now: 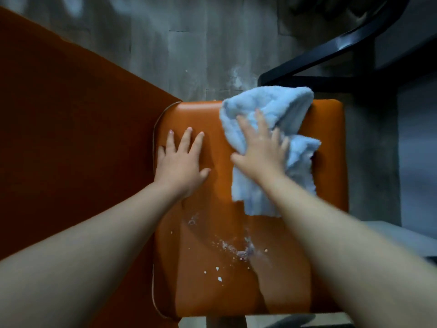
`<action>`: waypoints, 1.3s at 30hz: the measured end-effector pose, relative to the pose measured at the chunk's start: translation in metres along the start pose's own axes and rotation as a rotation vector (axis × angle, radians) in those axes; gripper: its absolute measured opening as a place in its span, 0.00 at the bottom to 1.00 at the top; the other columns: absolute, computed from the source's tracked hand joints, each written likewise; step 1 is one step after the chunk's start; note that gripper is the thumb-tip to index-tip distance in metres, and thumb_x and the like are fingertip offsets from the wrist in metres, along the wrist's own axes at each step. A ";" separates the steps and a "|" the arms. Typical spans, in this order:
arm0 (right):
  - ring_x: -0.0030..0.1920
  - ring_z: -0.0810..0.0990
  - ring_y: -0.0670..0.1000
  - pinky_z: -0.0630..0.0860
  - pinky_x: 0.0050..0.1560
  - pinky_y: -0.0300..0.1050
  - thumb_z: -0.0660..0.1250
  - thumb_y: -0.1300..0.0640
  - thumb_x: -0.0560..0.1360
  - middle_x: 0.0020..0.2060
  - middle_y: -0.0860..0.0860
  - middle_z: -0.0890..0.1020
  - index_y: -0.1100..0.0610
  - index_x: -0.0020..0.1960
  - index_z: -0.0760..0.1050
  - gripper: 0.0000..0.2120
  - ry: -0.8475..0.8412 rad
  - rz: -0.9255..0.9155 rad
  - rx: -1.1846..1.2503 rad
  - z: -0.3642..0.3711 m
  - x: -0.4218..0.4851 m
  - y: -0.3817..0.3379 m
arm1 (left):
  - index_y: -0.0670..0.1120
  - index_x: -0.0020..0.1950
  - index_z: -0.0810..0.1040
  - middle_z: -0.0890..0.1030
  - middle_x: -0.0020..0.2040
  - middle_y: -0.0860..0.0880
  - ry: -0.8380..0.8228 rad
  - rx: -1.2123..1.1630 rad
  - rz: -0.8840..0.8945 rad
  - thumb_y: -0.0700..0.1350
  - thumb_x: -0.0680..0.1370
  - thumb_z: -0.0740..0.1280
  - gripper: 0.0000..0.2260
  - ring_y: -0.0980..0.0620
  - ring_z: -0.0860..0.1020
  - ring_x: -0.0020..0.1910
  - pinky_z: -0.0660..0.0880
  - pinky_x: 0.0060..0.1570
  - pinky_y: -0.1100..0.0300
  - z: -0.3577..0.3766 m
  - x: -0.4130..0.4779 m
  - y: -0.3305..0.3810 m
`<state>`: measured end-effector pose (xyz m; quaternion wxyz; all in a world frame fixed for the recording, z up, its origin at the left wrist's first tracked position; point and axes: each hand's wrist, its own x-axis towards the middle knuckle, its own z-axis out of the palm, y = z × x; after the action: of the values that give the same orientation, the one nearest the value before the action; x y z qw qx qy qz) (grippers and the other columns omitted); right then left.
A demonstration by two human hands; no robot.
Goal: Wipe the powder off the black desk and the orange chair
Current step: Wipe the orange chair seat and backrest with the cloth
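Cloth under right hand; powder nearer, on chair.

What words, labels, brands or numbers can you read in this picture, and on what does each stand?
None can be read. The orange chair, the blue cloth, the grey floor and the black frame bear no visible writing.

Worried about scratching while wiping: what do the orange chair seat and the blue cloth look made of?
The orange chair seat looks like smooth leather or vinyl, with a soft sheen and a piped seam along its edge; I cannot tell which. The blue cloth looks like terry or microfibre, with a fluffy nubbly pile and soft crumpled folds.
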<state>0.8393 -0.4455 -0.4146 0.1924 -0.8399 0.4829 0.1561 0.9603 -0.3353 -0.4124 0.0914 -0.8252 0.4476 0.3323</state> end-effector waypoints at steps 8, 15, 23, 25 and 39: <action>0.68 0.66 0.59 0.57 0.67 0.53 0.67 0.49 0.72 0.77 0.49 0.56 0.42 0.75 0.57 0.34 0.243 0.098 0.033 -0.002 0.022 0.075 | 0.50 0.78 0.38 0.40 0.78 0.50 -0.017 -0.028 0.002 0.57 0.79 0.59 0.37 0.43 0.40 0.77 0.46 0.74 0.43 0.001 0.006 0.030; 0.70 0.64 0.58 0.55 0.70 0.52 0.58 0.49 0.69 0.71 0.53 0.65 0.47 0.69 0.68 0.27 0.648 0.900 0.580 -0.008 0.025 0.115 | 0.51 0.78 0.39 0.38 0.78 0.50 -0.027 0.051 0.081 0.55 0.81 0.56 0.33 0.44 0.37 0.76 0.45 0.75 0.45 0.015 -0.004 0.020; 0.67 0.70 0.60 0.62 0.65 0.60 0.60 0.48 0.69 0.71 0.52 0.69 0.45 0.68 0.71 0.26 0.099 -0.636 -0.010 0.035 -0.017 -0.023 | 0.45 0.78 0.52 0.49 0.79 0.47 0.082 -0.113 -0.071 0.43 0.77 0.61 0.31 0.47 0.46 0.77 0.52 0.75 0.51 0.031 -0.028 -0.026; 0.69 0.68 0.60 0.60 0.67 0.59 0.65 0.51 0.70 0.72 0.53 0.67 0.46 0.71 0.68 0.29 0.073 -0.575 -0.066 0.028 -0.005 0.008 | 0.46 0.78 0.49 0.47 0.79 0.49 0.073 -0.155 -0.078 0.44 0.80 0.59 0.29 0.48 0.46 0.78 0.50 0.75 0.54 0.032 -0.035 -0.033; 0.55 0.78 0.62 0.70 0.52 0.59 0.71 0.54 0.62 0.61 0.54 0.78 0.48 0.58 0.79 0.24 0.064 -0.777 -0.054 0.042 -0.015 -0.066 | 0.45 0.71 0.68 0.74 0.67 0.45 0.500 -0.895 -0.364 0.35 0.78 0.58 0.21 0.48 0.71 0.67 0.64 0.64 0.62 0.013 -0.049 -0.052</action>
<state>0.8859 -0.3839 -0.4331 0.1998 -0.9694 0.1304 0.0582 0.9774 -0.2661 -0.3989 -0.3217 -0.9016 0.1203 0.2628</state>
